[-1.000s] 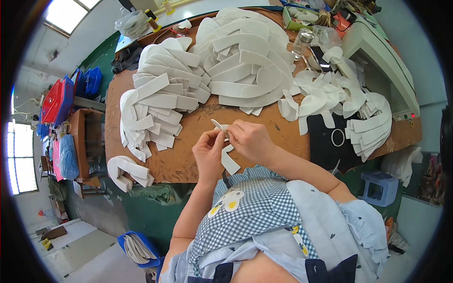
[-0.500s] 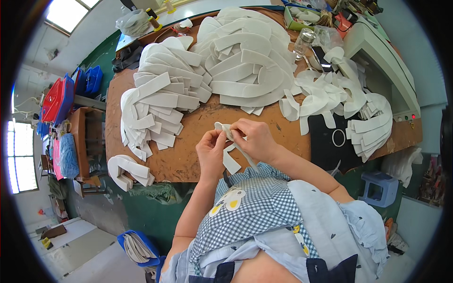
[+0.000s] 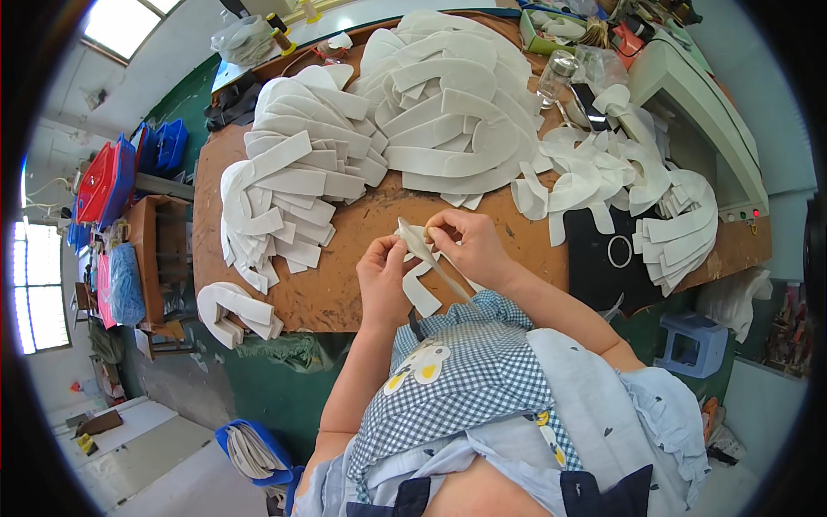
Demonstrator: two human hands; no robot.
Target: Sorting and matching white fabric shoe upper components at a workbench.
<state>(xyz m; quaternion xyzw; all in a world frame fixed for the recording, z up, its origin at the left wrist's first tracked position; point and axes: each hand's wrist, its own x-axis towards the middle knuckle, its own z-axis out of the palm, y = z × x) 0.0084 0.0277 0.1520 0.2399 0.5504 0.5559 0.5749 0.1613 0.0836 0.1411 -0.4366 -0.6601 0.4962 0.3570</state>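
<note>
A thin white curved piece of padding is held up between my two hands above the brown table. My left hand is closed on its near left side, thumb and fingers pinching. Opposite it, my right hand pinches the upper right part of the same piece. A loose edge of it hangs toward the apron. Under the hands lies another white curved piece, partly hidden by them. Large overlapping piles of white U-shaped pieces cover the table's far side.
A smaller stack sits on the front left edge. To the right are a black mat with a white ring, a glass jar, a phone and a pale machine. A blue stool stands below.
The white piece has been turned and spread between my hands, so more of its flat side shows. My right hand has shifted slightly up and right. The piles stay the same.
</note>
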